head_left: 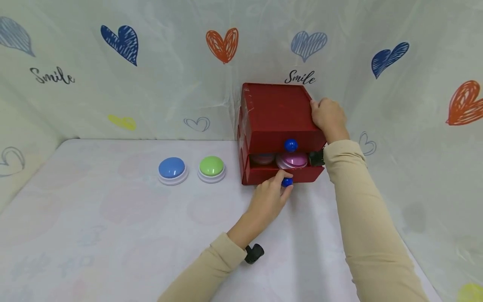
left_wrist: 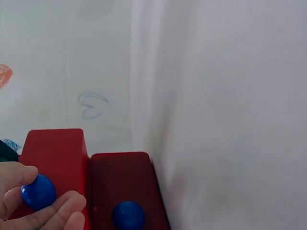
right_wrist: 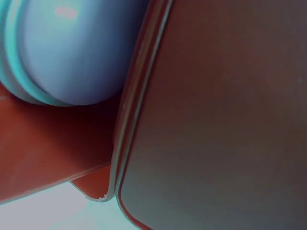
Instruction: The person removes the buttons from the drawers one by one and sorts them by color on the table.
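A red two-drawer box (head_left: 279, 109) stands against the back sheet, its lower drawer (head_left: 260, 175) pulled partly out. My left hand (head_left: 266, 201) pinches the blue knob (left_wrist: 38, 192) of that drawer between thumb and fingers. Inside the drawer sit a pink push button (head_left: 295, 160) and a paler one (head_left: 262, 158), partly hidden under the upper drawer. The upper drawer is closed, with its own blue knob (head_left: 291, 145). At the box's top right edge, my right hand (head_left: 330, 119) grips it; some fingers are hidden. The right wrist view shows a domed button (right_wrist: 81, 48) in the drawer.
Left of the box, a green push button (head_left: 211, 166) and a blue push button (head_left: 172, 168) stand on the white-covered table (head_left: 124, 218). A sheet with printed hearts (head_left: 166, 84) hangs behind and at both sides.
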### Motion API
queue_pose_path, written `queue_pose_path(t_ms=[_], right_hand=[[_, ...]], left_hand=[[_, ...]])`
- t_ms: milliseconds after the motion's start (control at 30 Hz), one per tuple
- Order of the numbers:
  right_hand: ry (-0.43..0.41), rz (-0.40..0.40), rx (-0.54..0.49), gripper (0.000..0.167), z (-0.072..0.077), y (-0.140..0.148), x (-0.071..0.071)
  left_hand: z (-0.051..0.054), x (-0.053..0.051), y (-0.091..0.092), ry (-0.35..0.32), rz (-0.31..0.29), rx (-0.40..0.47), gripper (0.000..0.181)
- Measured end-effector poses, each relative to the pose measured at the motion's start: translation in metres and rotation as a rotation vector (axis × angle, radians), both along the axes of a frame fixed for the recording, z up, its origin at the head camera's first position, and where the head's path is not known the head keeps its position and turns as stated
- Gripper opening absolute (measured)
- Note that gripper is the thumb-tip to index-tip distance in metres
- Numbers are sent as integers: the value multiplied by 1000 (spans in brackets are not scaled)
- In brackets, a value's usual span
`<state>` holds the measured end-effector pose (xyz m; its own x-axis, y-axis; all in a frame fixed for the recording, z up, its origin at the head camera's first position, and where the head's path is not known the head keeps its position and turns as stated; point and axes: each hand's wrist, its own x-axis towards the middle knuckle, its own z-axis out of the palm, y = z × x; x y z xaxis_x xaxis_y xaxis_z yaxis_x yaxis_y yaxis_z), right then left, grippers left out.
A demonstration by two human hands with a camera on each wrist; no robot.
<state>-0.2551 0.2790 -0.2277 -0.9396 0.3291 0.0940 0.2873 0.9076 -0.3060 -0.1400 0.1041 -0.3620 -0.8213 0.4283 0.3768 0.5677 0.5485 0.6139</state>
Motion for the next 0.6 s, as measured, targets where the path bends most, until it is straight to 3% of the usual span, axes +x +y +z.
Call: queue_pose_path(t_ms=[600], right_hand=[[-15, -9, 5, 55, 2, 0, 1]], left_hand=[[1, 27, -7, 8, -69, -21, 31]])
